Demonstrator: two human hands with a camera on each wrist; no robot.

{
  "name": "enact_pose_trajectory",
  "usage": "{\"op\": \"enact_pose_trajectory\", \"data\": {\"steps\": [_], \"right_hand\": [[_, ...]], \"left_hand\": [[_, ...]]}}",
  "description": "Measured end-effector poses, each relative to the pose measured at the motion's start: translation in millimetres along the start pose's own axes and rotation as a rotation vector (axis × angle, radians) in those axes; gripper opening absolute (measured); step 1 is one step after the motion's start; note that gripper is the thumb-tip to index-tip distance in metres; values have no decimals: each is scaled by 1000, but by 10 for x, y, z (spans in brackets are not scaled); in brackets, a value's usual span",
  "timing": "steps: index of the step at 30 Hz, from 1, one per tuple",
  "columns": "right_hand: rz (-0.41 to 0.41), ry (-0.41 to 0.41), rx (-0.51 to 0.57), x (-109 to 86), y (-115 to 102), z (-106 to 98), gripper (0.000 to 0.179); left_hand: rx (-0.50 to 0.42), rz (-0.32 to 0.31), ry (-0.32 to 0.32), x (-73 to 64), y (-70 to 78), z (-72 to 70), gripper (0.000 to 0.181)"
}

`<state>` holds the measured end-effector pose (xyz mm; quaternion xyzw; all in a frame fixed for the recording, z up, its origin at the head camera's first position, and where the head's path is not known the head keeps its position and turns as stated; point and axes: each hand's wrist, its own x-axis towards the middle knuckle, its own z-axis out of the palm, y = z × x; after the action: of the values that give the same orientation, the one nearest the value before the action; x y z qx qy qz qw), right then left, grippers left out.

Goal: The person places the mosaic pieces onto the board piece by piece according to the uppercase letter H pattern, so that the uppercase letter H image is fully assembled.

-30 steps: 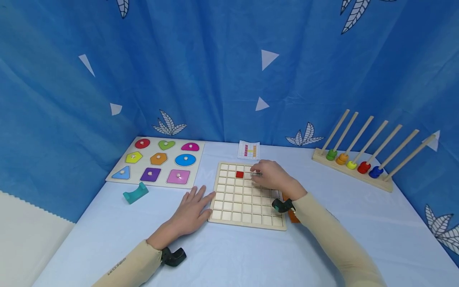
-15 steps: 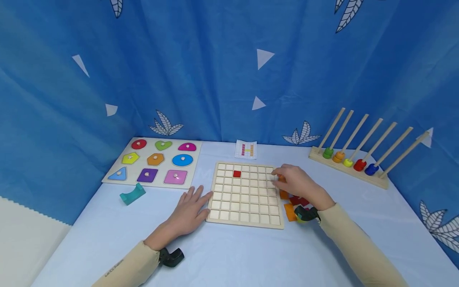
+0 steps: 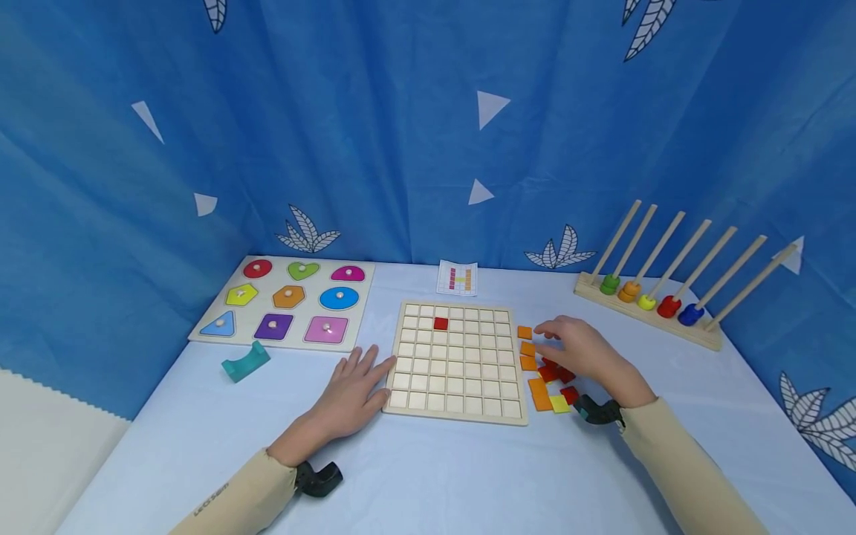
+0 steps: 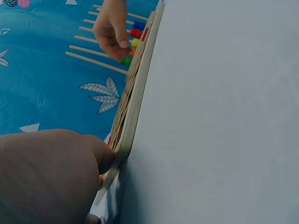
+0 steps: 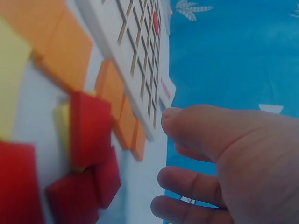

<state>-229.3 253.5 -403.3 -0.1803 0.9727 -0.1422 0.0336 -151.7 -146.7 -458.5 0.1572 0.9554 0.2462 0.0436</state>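
Note:
A wooden grid board (image 3: 455, 362) lies on the white table with one red square tile (image 3: 441, 324) in a cell of its second row. My left hand (image 3: 353, 391) rests at the board's left edge, fingers spread, thumb and fingertips touching the rim. Over the loose tiles right of the board hovers my right hand (image 3: 580, 348), its fingers loosely bent and nothing between them. Below it lie several orange tiles (image 3: 528, 348), red tiles (image 3: 548, 373) and a yellow tile (image 3: 559, 403). The right wrist view shows thumb and fingers apart, above the red tiles (image 5: 91, 130).
Behind the board lies a small pattern card (image 3: 458, 279). A knobbed shape puzzle (image 3: 314, 293) sits at the back left, with a teal curved block (image 3: 246, 362) before it. A wooden peg rack (image 3: 652, 316) with coloured beads stands at the back right.
My right hand has moved from over the board to the right, above the loose tiles, uncovering the board and the tiles. The left hand stays at the board's edge.

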Motion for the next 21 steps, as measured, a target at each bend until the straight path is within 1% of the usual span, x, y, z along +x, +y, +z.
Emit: {"op": "enact_pose_trajectory", "data": {"steps": [4, 9, 14, 16, 21], "right_hand": [[18, -5, 13, -65, 60, 8, 36], [27, -6, 2, -143, 108, 23, 37], [67, -32, 6, -213, 133, 39, 37], [80, -41, 6, -241, 146, 48, 37], [80, -42, 10, -324, 175, 69, 37]], "left_hand": [[2, 5, 3, -3, -1, 10, 54], [-1, 9, 9, -7, 0, 16, 54], [-9, 20, 22, -13, 3, 12, 54], [-10, 19, 19, -13, 7, 4, 55], [-5, 4, 1, -12, 19, -21, 55]]}}
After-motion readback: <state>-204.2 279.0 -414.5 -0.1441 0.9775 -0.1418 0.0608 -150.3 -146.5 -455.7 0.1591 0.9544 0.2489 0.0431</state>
